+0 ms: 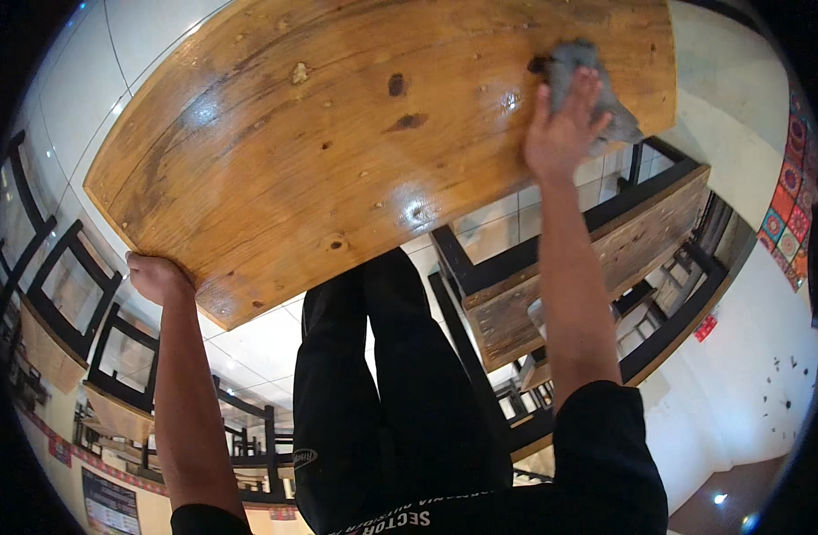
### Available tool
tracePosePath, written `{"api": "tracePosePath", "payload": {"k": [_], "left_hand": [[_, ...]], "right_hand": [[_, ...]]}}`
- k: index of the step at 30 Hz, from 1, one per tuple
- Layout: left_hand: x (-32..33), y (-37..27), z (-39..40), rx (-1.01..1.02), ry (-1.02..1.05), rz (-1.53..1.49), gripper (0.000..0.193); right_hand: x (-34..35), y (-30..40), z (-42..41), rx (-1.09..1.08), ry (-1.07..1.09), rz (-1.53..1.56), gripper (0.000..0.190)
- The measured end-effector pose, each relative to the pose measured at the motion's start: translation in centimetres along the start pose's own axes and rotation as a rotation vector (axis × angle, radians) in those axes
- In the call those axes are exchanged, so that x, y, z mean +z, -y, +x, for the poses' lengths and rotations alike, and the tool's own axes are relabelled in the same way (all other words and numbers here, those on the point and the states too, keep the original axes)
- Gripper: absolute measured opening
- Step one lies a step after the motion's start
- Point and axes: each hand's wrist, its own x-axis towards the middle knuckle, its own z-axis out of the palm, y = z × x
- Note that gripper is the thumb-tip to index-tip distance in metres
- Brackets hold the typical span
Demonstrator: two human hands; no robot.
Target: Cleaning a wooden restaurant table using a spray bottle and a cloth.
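Observation:
A varnished wooden tabletop [328,154] with dark knots and glossy, light-reflecting patches spans the upper part of the view. My left hand [156,275] grips the tabletop's edge at its left end, fingers out of sight beyond the edge. Over the right part of the wood, my right hand [566,130] lies spread on a grey cloth [613,120] and presses it flat against the surface. Some of the cloth reaches past the near edge of the tabletop. Both cloth and right hand look slightly blurred.
Right of my legs stands a wooden bench [582,267] with a black frame. Black-framed chairs [74,287] line the left side on the white tiled floor [248,354]. A pale wall [736,341] with a patterned tile strip [790,200] bounds the right.

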Motion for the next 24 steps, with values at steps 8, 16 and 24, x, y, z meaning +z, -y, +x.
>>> {"api": "tracePosePath", "payload": {"k": [8,16,24], "left_hand": [[-0.2,-0.2,0.5,-0.09,0.036,-0.183,0.069],[-0.6,-0.7,0.4,-0.136,0.05,-0.173,0.072],[-0.6,-2.4,-1.5,-0.155,0.032,-0.168,0.072]], "right_hand": [[-3.6,25.9,-23.9,-0.42,0.399,0.285,0.068],[1.0,12.0,-21.8,-1.047,0.108,0.218,0.07],[-2.5,-12.4,-3.9,0.003,0.041,-0.103,0.077]]}}
